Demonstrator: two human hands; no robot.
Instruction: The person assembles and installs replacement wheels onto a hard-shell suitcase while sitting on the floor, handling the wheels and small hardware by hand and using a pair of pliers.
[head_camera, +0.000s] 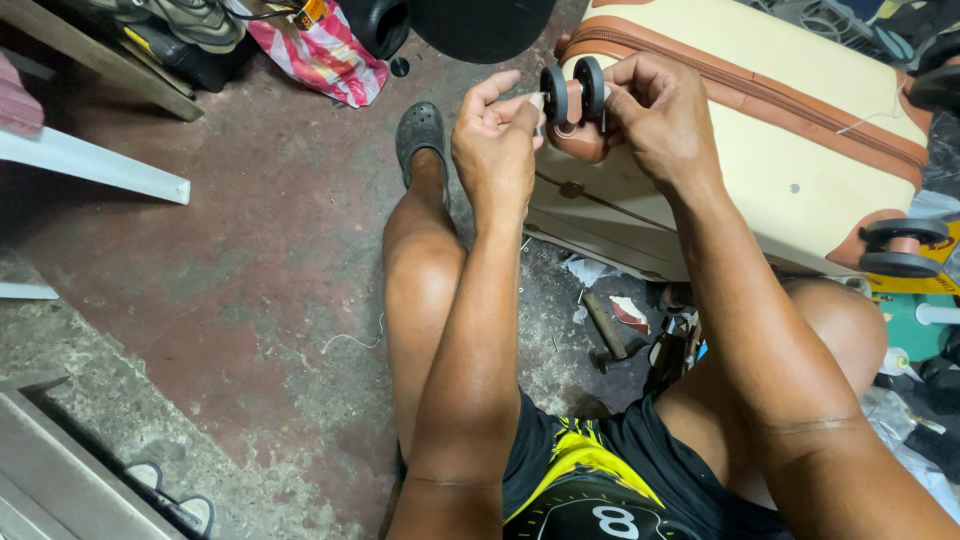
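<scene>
A: Where's the wheel rn?
B: Double caster wheel (572, 92), dark w/ a brown hub, at 12 o'clock in the head view, on the corner of the cream suitcase (760, 150) w/ brown trim.
A: Left hand?
B: Left hand (497, 150) sits at 9 o'clock of the wheel, fingers curled, thumb and forefinger pressed together, pinching sth small and thin against the wheel's left face. Can't tell what it is.
A: Right hand?
B: Right hand (662, 118) at 3 o'clock of the wheel, fingers bent and close together, tips gripping the right disc.
A: Other stuff?
B: Second caster wheel (903, 248) at the case's 4 o'clock corner, well apart. Hammer (607, 330) on the floor btwn the knees, below the case. Grey clog (420, 135) on the foot at 9 o'clock of the left hand. Pink striped bag (322, 55) at 11 o'clock.
</scene>
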